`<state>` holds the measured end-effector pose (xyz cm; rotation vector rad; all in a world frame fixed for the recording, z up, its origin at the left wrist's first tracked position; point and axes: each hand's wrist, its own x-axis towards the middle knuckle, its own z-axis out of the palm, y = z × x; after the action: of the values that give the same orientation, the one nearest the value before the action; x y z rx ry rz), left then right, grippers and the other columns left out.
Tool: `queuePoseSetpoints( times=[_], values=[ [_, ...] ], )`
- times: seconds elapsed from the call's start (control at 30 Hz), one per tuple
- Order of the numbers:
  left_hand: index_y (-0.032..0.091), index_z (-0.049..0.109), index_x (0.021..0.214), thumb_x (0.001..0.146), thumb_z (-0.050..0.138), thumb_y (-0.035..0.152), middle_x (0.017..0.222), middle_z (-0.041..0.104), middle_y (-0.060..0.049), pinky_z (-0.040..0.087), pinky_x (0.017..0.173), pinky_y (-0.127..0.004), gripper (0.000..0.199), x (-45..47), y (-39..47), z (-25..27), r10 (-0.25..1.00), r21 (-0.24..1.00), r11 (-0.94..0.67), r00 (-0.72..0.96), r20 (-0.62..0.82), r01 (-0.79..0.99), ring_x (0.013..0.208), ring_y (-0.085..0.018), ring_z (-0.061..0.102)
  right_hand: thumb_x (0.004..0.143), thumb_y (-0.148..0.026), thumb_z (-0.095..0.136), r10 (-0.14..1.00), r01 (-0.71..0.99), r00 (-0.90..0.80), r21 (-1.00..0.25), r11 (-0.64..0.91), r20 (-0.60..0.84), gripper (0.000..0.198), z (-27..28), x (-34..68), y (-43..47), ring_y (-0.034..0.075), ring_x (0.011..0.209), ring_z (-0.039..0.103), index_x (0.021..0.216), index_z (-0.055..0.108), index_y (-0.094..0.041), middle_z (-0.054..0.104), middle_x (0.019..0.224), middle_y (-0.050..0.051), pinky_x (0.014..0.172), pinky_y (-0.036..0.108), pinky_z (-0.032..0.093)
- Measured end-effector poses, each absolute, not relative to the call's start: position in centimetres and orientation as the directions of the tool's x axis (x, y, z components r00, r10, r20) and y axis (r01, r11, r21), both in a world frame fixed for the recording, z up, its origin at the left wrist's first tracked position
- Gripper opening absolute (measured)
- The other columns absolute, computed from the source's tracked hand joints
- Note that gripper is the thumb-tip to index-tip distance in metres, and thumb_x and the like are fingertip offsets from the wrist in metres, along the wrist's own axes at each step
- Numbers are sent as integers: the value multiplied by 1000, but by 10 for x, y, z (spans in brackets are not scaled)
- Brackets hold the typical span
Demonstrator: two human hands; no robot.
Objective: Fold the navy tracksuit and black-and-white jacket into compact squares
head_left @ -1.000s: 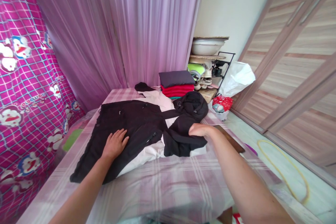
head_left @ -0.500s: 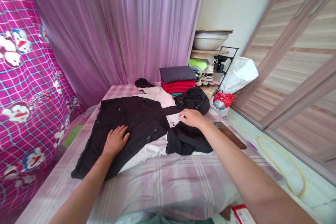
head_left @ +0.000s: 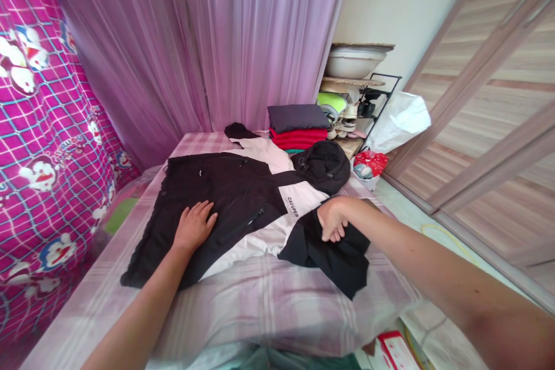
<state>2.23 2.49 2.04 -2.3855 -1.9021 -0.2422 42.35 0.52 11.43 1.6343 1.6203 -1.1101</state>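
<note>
A black and white hooded jacket (head_left: pixel 225 185) lies spread on the bed, its hem to the left and its dark hood (head_left: pixel 323 165) to the right. Flat on the black body, near the hem, rests my left hand (head_left: pixel 195 225), open with fingers stretched. My right hand (head_left: pixel 333 219) is on the near black sleeve (head_left: pixel 333 260), its fingers curled down against the cloth. Beside that hand, lettering shows on the jacket's white shoulder panel (head_left: pixel 295 199). The far sleeve (head_left: pixel 243 132) stretches toward the curtain.
A stack of folded clothes (head_left: pixel 299 127) sits behind the hood. Past the bed's far right corner stand a shoe rack (head_left: pixel 381 92) and a white plastic bag (head_left: pixel 401 121). A wardrobe (head_left: pixel 489 127) lines the right; a purple curtain (head_left: pixel 243 40) hangs behind the bed.
My right hand has moved from the white shoulder panel toward me onto the near sleeve. That sleeve, bunched before, is now spread out toward me. My left hand has stayed on the jacket body.
</note>
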Motion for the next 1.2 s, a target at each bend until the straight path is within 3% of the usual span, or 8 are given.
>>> queuePoseSetpoints(
  times=[0.17, 0.23, 0.4, 0.57, 0.67, 0.8, 0.97, 1.2],
  values=[
    [19, 55, 139, 97, 35, 42, 147, 53, -9, 31, 116, -51, 52, 22, 25, 21, 958, 45, -233, 221, 185, 971, 138, -29, 45, 80, -42, 66, 910, 952, -234, -271, 143, -341, 25, 143, 404, 36, 21, 81, 70, 75, 77, -19, 76, 81, 6, 73, 27, 51],
    [20, 55, 138, 97, 36, 42, 146, 54, -9, 31, 116, -50, 51, 22, 25, 20, 958, 47, -231, 219, 186, 972, 138, -29, 45, 78, -40, 67, 889, 939, -296, -279, 202, -350, 22, 133, 388, 38, 20, 80, 69, 72, 77, -21, 74, 75, 3, 72, 25, 50],
    [22, 56, 138, 96, 36, 42, 145, 55, -9, 31, 115, -51, 50, 19, 25, 18, 952, 56, -243, 227, 204, 968, 137, -29, 46, 57, -21, 79, 600, 950, -305, -188, 251, -740, 18, 90, 363, 18, 17, 60, 61, 47, 65, -18, 60, 49, -1, 65, 27, 49],
    [23, 57, 137, 96, 36, 43, 145, 55, -8, 31, 115, -50, 50, 20, 26, 16, 951, 54, -241, 224, 212, 969, 137, -29, 46, 61, -23, 79, 563, 957, -282, -190, 218, -777, 12, 103, 381, 15, 18, 59, 63, 56, 70, -16, 65, 54, -1, 66, 29, 50],
    [21, 57, 137, 96, 36, 42, 145, 55, -9, 31, 116, -50, 51, 21, 25, 17, 954, 49, -233, 219, 204, 971, 137, -29, 46, 84, -35, 62, 774, 952, -294, -244, 185, -561, 23, 118, 377, 31, 21, 80, 70, 85, 77, -18, 76, 85, 6, 78, 30, 51],
    [21, 56, 138, 97, 36, 42, 146, 54, -9, 31, 116, -50, 50, 22, 24, 19, 958, 42, -228, 217, 189, 973, 137, -28, 46, 98, -35, 41, 955, 939, -267, -190, 288, 128, 41, 92, 341, 42, 24, 128, 53, 131, 63, -23, 60, 138, 10, 109, 36, 36],
    [24, 56, 138, 97, 36, 45, 146, 54, -7, 32, 115, -50, 50, 19, 24, 15, 953, 42, -242, 230, 196, 969, 138, -27, 46, 101, -46, 30, 942, 933, -334, -140, 333, 10, 54, 31, 323, 29, 25, 148, 24, 151, 38, -27, 30, 161, 7, 118, 55, 14],
    [24, 63, 130, 98, 33, 45, 142, 58, -6, 39, 111, -47, 49, 15, 28, 25, 968, 35, -215, 208, 138, 976, 132, -26, 51, 101, -51, 22, 995, 989, -98, -113, 97, -3, 56, 20, 346, 28, 29, 149, 19, 151, 39, -31, 27, 162, 6, 116, 63, 6]
  ],
)
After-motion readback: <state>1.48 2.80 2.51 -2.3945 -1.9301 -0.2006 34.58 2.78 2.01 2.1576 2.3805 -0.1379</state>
